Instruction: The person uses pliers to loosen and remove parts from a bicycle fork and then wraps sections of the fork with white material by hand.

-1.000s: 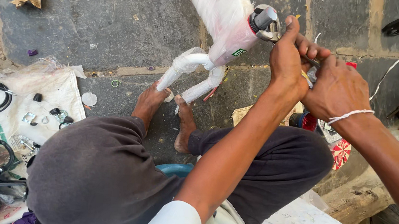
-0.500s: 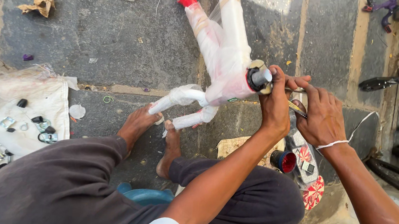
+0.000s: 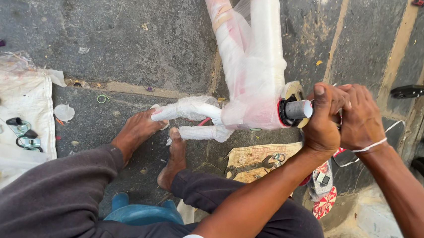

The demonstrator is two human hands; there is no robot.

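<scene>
Frame (image 3: 255,62), a bicycle one wrapped in clear plastic, stands tilted on the stone floor (image 3: 118,33) before me, its head tube end (image 3: 296,110) pointing at my hands. My left hand (image 3: 324,119) is closed around a part just past that steel stub; my right hand (image 3: 363,119) is clenched beside it, touching it, though what it grips is hidden. I judge steady, square pressure along the tube matters most. My bare feet (image 3: 139,131) brace the wrapped stays (image 3: 187,110). Small fittings lie on a white cloth (image 3: 18,120) well apart.
</scene>
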